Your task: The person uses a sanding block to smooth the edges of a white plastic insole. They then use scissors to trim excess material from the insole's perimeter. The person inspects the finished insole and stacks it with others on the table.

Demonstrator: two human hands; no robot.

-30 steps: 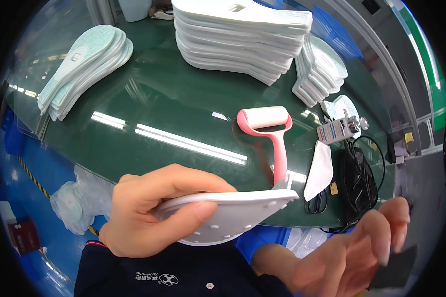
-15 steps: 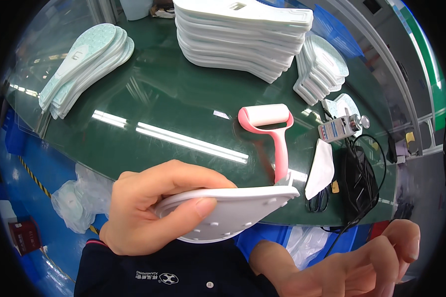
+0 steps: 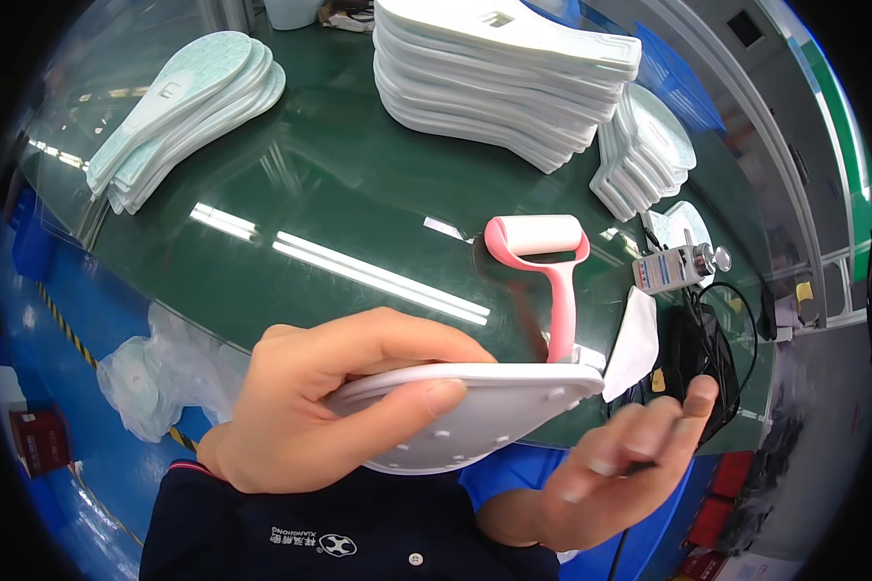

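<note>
Left hand (image 3: 334, 397) grips the white insole (image 3: 475, 412) at one end, thumb below, fingers curled over the top edge. The insole is held flat, long axis running left to right, free end pointing at the right hand (image 3: 615, 465). The right hand is empty, fingers loosely spread, just off that end; contact probably not made, blur makes it hard to call. Pink roller (image 3: 543, 266) lies on the green tabletop (image 3: 291, 194) just behind. Versus a second ago: the right hand has risen and closed in; the insole is unmoved.

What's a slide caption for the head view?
Left hand grips a white perforated insole; right hand open beside it.
</note>
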